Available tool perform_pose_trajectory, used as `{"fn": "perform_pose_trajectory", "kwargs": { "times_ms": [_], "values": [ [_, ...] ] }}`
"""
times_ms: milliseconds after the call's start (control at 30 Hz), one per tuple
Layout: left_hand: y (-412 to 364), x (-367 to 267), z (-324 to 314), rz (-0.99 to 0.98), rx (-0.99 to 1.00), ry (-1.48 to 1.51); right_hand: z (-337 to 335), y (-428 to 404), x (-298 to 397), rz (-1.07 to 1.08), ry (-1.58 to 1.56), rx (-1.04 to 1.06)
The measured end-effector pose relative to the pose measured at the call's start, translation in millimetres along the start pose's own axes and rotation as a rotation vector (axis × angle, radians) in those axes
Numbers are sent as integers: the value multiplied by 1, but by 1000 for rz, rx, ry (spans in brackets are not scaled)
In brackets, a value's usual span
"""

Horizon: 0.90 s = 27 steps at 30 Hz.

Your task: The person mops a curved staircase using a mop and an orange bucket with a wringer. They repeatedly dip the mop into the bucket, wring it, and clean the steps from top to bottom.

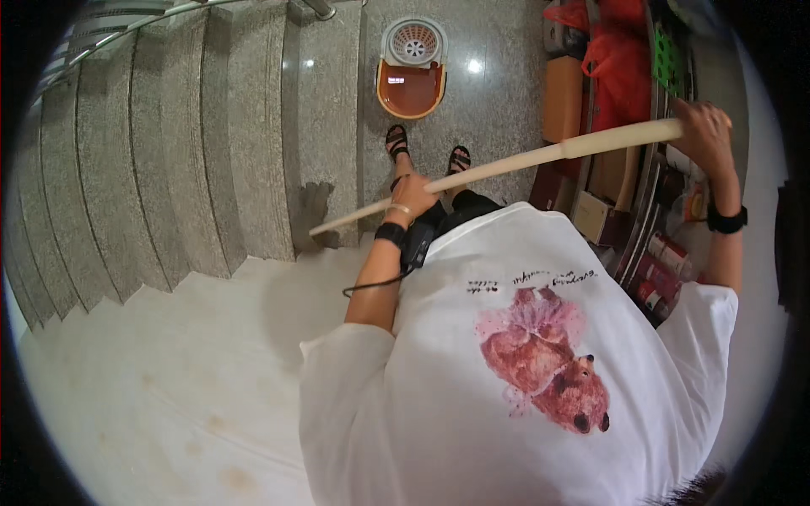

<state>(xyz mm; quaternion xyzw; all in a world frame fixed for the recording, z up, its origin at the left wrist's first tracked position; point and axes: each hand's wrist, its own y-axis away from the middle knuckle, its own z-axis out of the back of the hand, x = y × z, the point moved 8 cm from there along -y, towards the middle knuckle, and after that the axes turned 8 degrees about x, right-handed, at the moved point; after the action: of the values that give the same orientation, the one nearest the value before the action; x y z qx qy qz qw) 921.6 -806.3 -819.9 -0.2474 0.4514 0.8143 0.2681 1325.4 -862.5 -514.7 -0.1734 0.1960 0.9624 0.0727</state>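
A long pale pole point(506, 166) slants across in front of me, from the upper right down to the stairs on the left. My right hand point(705, 139) grips its thick upper end, out by the shelf. Lower down, my left hand point(414, 195) is closed around the shaft near my waist. The pole's thin far end is over the lowest steps, by a dark patch point(314, 202); whether that is a mop head or wet stone I cannot tell. Beyond my feet, an orange mop bucket point(380, 95) holds brownish water, with a grey wringing basket point(414, 43) at its far side.
Grey stone stairs point(253, 126) rise to the left beside a white wall point(158, 379), with a metal railing point(136, 25) along their far side. On the right stands a shelf packed with red plastic bags point(617, 69), cardboard boxes point(562, 101) and bottles point(671, 253).
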Motion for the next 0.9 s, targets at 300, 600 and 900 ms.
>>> {"fn": "perform_pose_trajectory", "kwargs": {
  "times_ms": [300, 600, 900],
  "values": [
    [-34, -87, 4, -138, 72, -42, -27, 144, -68, -270, 54, 120],
    [-32, -66, 18, -178, -9, -58, 20, 92, -50, -224, 26, 192],
    [39, 75, -8, 66, -176, -41, 51, -6, 87, 156, 107, -189]
  ]
}}
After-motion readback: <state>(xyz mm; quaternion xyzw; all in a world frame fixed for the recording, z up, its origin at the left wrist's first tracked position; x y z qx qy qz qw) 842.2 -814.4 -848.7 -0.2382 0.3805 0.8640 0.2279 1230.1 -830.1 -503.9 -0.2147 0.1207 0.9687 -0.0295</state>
